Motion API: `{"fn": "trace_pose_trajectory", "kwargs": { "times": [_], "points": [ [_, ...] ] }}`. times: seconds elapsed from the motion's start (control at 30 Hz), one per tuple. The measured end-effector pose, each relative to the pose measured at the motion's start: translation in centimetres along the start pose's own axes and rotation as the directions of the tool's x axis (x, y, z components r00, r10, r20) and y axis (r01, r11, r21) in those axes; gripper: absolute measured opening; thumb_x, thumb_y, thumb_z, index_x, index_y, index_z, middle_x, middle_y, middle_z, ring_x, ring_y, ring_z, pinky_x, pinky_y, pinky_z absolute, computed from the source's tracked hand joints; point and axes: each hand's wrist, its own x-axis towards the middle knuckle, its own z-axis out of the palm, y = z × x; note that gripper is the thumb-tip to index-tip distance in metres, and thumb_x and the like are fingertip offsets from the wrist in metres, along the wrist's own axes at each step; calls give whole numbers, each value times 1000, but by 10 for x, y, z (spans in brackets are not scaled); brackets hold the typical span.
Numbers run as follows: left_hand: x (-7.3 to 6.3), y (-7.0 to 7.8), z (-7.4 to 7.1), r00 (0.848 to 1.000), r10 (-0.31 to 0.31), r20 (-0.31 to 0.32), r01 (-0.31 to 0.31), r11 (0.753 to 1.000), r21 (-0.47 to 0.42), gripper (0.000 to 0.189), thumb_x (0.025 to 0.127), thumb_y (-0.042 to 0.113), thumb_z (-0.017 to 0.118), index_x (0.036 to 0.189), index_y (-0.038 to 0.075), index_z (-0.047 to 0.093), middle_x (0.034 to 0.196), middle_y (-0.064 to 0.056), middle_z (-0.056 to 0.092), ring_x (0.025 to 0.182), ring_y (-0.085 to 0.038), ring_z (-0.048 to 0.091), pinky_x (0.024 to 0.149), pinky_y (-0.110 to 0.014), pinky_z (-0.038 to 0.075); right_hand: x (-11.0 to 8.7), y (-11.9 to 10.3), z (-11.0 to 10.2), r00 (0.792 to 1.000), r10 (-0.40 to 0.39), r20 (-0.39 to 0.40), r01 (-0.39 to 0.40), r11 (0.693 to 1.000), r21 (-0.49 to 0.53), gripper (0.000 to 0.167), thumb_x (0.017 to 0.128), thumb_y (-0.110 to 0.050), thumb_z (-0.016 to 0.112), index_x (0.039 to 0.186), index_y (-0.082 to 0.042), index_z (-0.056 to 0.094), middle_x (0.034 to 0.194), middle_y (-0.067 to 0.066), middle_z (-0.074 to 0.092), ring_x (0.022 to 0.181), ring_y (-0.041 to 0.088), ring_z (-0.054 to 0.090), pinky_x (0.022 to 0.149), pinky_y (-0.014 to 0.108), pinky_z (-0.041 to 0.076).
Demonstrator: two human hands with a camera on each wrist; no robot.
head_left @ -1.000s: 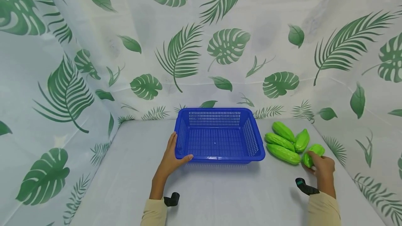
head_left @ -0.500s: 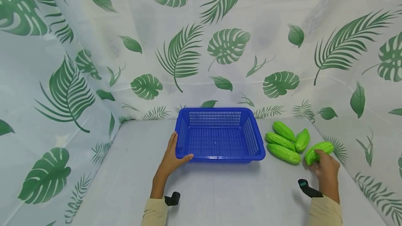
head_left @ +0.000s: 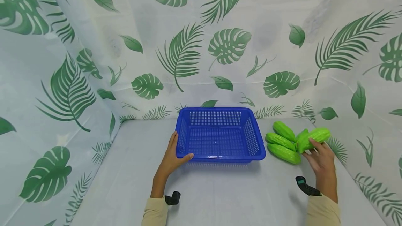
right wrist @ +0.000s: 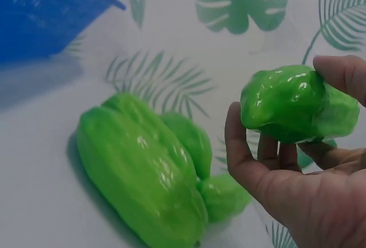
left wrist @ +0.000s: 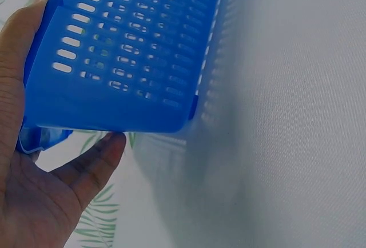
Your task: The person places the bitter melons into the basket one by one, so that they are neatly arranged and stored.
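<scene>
One gourd (head_left: 317, 137), head view: since half a second ago, shifted left and far in the right hand (head_left: 323, 158); judged lifted, so free to carry. Short gourd (head_left: 301, 134) partly hidden behind it; three long gourds (head_left: 284, 153) lie between it and the basket (head_left: 220, 157). Left wrist: left hand (left wrist: 43, 202) spread at basket's near left corner. Right wrist: fingers (right wrist: 237, 145) and thumb pinch the gourd, apparently clear of the surface (right wrist: 34, 174).

On the near side of the blue basket (head_left: 216, 158), to its left, the person is wearing a creased, pale beige left sleeve (head_left: 155, 212), with a small bent black device (head_left: 172, 198) sitting at its cuff. To the basket's right and nearer, a similar beige right sleeve (head_left: 323, 210) is showing, its black wrist device (head_left: 309, 188) bearing a small green marking (head_left: 301, 181).
</scene>
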Motion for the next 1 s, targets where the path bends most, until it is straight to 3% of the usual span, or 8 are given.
{"fn": "trace_pose_trajectory", "kwargs": {
  "times": [0.13,0.23,0.33,0.37,0.43,0.47,0.63,1.0],
  "points": [
    [0,-1,0,1000,-1,3,1,1000,11,114,77,55,76,159,17,6,167,-1,0,152,-36,10,114,-63,23,-2,6,18,998,0,64,5,997,-77,49,96,-1,55,137,-28,48,117,-13,55,147,14,12,103,46,46],
    [0,-1,0,1000,0,1,0,1000,11,114,77,55,76,159,16,6,167,-2,0,152,-36,10,114,-63,23,-2,10,34,996,14,92,1,988,-154,62,97,-4,54,147,-30,30,123,-15,46,144,15,17,121,52,5],
    [0,-1,0,1000,3,1,-3,1000,5,113,78,54,76,159,16,6,166,-2,-1,152,-36,9,115,-62,22,0,13,48,989,19,146,13,976,-216,64,97,-5,54,148,-30,23,126,-13,42,128,5,37,106,44,44],
    [0,-1,0,1000,5,0,-5,1000,3,113,78,53,76,159,16,6,166,-2,-1,152,-36,9,115,-62,22,1,15,53,985,20,169,19,974,-227,65,98,-5,54,148,-29,21,126,-13,44,125,4,43,108,44,42],
    [1,-2,1,1000,12,-3,-12,1000,-6,114,78,53,76,159,15,6,166,-2,0,152,-36,9,115,-62,21,3,18,62,972,20,235,32,976,-215,59,98,-3,52,145,-27,24,127,-11,52,117,5,55,87,32,53],
    [1,-2,1,1000,15,-2,-15,1000,-9,113,78,53,76,159,15,6,166,-2,0,152,-35,8,116,-61,21,4,20,66,962,19,274,38,979,-201,57,99,-2,50,143,-25,24,125,-8,57,112,8,61,78,28,54],
    [2,-2,2,1000,23,2,-23,999,-28,113,78,53,76,159,15,7,166,-1,0,152,-34,7,117,-60,19,8,29,87,912,47,407,57,969,-239,52,102,-3,44,144,-23,21,122,0,66,112,15,66,88,27,51],
    [0,-1,0,1000,13,-4,-13,1000,-13,113,78,56,75,159,16,7,166,-2,0,152,-36,9,115,-62,21,15,53,126,884,127,449,1,962,-275,36,102,-1,43,133,-17,34,109,4,54,98,18,69,83,31,59]
  ]
}}
